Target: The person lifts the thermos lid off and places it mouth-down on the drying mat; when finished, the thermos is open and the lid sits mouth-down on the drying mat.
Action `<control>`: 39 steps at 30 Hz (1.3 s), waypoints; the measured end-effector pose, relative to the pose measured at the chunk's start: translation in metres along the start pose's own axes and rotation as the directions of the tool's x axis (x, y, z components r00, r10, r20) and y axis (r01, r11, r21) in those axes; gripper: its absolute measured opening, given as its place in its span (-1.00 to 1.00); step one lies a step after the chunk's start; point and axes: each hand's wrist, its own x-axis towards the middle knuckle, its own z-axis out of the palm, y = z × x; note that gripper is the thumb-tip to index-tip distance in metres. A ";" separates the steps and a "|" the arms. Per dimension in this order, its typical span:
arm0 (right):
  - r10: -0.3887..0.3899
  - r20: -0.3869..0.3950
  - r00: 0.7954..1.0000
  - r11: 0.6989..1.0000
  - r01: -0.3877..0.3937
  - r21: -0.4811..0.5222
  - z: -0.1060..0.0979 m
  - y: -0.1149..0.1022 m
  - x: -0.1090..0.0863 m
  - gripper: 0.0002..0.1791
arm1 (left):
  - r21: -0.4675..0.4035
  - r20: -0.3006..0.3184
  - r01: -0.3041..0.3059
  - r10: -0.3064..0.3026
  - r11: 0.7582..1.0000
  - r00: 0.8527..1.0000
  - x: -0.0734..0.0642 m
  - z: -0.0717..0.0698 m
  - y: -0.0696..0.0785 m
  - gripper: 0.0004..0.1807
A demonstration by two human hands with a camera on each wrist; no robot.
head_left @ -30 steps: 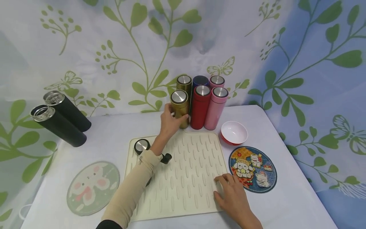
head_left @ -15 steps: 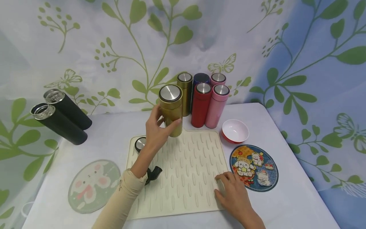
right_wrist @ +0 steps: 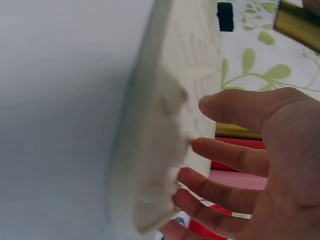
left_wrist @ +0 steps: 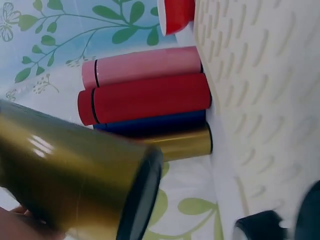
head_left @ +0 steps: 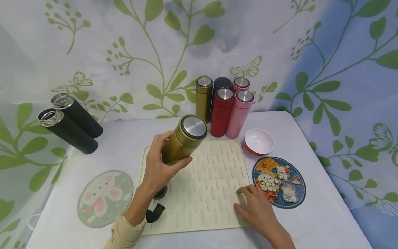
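My left hand (head_left: 158,166) grips a gold thermos (head_left: 185,140), its silver-topped lid tilted toward the right, in the air above the left part of a cream ribbed mat (head_left: 214,186). In the left wrist view this gold thermos (left_wrist: 75,170) fills the lower left, its dark-rimmed end facing right. My right hand (head_left: 256,211) rests at the mat's right edge with fingers loosely bent, holding nothing; the right wrist view shows the right hand's fingers (right_wrist: 225,195) spread apart. A round black lid (head_left: 160,192) lies on the mat beside my left wrist, partly hidden.
Behind the mat stand a red thermos (head_left: 222,114), a pink thermos (head_left: 238,116), another gold thermos (head_left: 203,102) and a blue one (head_left: 222,83). Two lidless black bottles (head_left: 71,133) stand at the left. A bowl (head_left: 259,141), cartoon coaster (head_left: 280,183) and green rabbit coaster (head_left: 105,199) flank the mat.
My left hand has lifted the gold thermos from the group at the back, brought it toward me and to the left, and tilted it. My right hand has barely moved.
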 end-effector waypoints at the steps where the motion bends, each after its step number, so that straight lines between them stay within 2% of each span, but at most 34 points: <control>1: 0.016 0.029 0.999 1.000 -0.016 0.002 -0.002 -0.002 0.002 -0.62 | 0.026 0.001 -0.015 0.015 1.000 1.000 -0.005 -0.002 0.001 -0.16; 7: 0.082 0.183 0.980 0.997 -0.083 -0.001 -0.021 -0.012 0.011 -0.62 | 0.151 0.048 -0.101 0.095 0.983 0.994 -0.030 -0.012 0.010 -0.19; 9: 0.085 0.214 0.973 0.993 -0.100 0.061 -0.029 -0.017 0.013 -0.58 | 0.199 0.071 -0.131 0.119 0.971 0.990 -0.037 -0.015 0.013 -0.22; 11: 0.073 0.228 0.971 0.977 -0.116 0.178 -0.038 -0.025 0.016 -0.54 | 0.254 0.095 -0.155 0.134 0.955 0.986 -0.042 -0.018 0.016 -0.23; 13: 0.043 0.224 0.974 0.938 -0.116 0.327 -0.048 -0.035 0.018 -0.50 | 0.307 0.116 -0.174 0.144 0.936 0.983 -0.047 -0.020 0.018 -0.23; 16: -0.043 0.189 0.981 0.850 -0.063 0.522 -0.062 -0.053 0.024 -0.47 | 0.377 0.154 -0.185 0.135 0.908 0.979 -0.055 -0.024 0.022 -0.17; 19: -0.116 0.177 0.977 0.772 -0.024 0.635 -0.072 -0.070 0.031 -0.43 | 0.437 0.201 -0.188 0.108 0.879 0.974 -0.062 -0.025 0.024 -0.11; 23: -0.131 0.235 0.963 0.733 -0.065 0.677 -0.078 -0.089 0.038 -0.44 | 0.508 0.236 -0.214 0.105 0.834 0.966 -0.073 -0.024 0.027 -0.07; 26: -0.089 0.276 0.957 0.718 -0.130 0.683 -0.076 -0.100 0.043 -0.48 | 0.534 0.214 -0.247 0.154 0.809 0.965 -0.078 -0.023 0.030 -0.09; 29: -0.051 0.293 0.955 0.702 -0.174 0.690 -0.071 -0.109 0.047 -0.52 | 0.543 0.178 -0.266 0.201 0.796 0.963 -0.080 -0.024 0.031 -0.12; 31: -0.053 0.284 0.957 0.698 -0.168 0.696 -0.066 -0.113 0.050 -0.55 | 0.548 0.155 -0.274 0.227 0.790 0.962 -0.081 -0.026 0.031 -0.13; 33: -0.075 0.253 0.964 0.680 -0.136 0.721 -0.061 -0.115 0.052 -0.59 | 0.551 0.143 -0.270 0.230 0.790 0.963 -0.081 -0.028 0.030 -0.14; 36: -0.141 0.158 0.977 0.650 -0.029 0.759 -0.054 -0.115 0.055 -0.66 | 0.552 0.141 -0.268 0.228 0.790 0.963 -0.081 -0.031 0.029 -0.12; 39: -0.214 0.065 0.975 0.608 0.081 0.790 -0.048 -0.114 0.058 -0.72 | 0.563 0.161 -0.271 0.217 0.781 0.963 -0.080 -0.035 0.029 -0.11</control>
